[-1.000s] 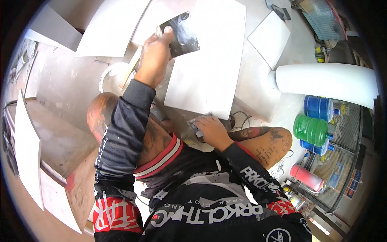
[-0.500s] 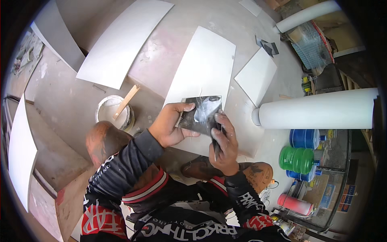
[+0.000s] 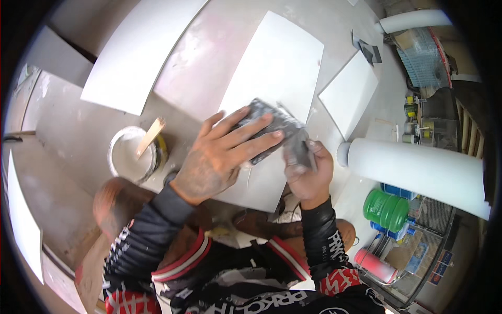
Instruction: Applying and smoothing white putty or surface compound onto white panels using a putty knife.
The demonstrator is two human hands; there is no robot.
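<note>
My left hand (image 3: 212,159) lies over a dark flat square plate (image 3: 286,121), its spread fingers across the top face, gripping it by the left side. The thumb is hidden beneath. White and grey paste smears the plate. My right hand (image 3: 314,180) pinches a smaller dark flat piece (image 3: 301,150), blurred, up against the plate's right edge; whether the two touch I cannot tell. Both hands are above the near part of a white panel (image 3: 277,57) lying in front of me.
To the left stands a bucket (image 3: 117,159) of white paste with a wooden stick (image 3: 151,135) in it. Further white panels (image 3: 141,52) lie around. A large white roll (image 3: 413,167), a green water jug (image 3: 386,209) and a red cylinder (image 3: 375,266) are at the right.
My left hand has turned palm down, fingers now over the plate rather than holding its edge. The plate has tilted and its smear has spread. The view has shifted slightly.
</note>
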